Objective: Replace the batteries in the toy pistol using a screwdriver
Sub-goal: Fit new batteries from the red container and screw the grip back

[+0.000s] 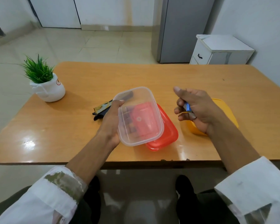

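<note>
My left hand (111, 120) grips the left rim of a clear plastic box (140, 116), lifted and tilted above the table. A few dark batteries (128, 122) lie inside it. Under it rests an orange-red lid (167, 131). My right hand (196, 109) holds batteries (188, 108), one with a blue wrap, in curled fingers, right of the box. The black and gold toy pistol (103, 107) lies on the table behind my left hand, partly hidden by hand and box. No screwdriver shows.
A yellow container (223, 110) sits under and behind my right hand. A potted green plant (45, 84) in a white pot stands at the table's (71, 126) far left. Beyond the table are a white cabinet (220, 50) and a grey fridge (183, 29).
</note>
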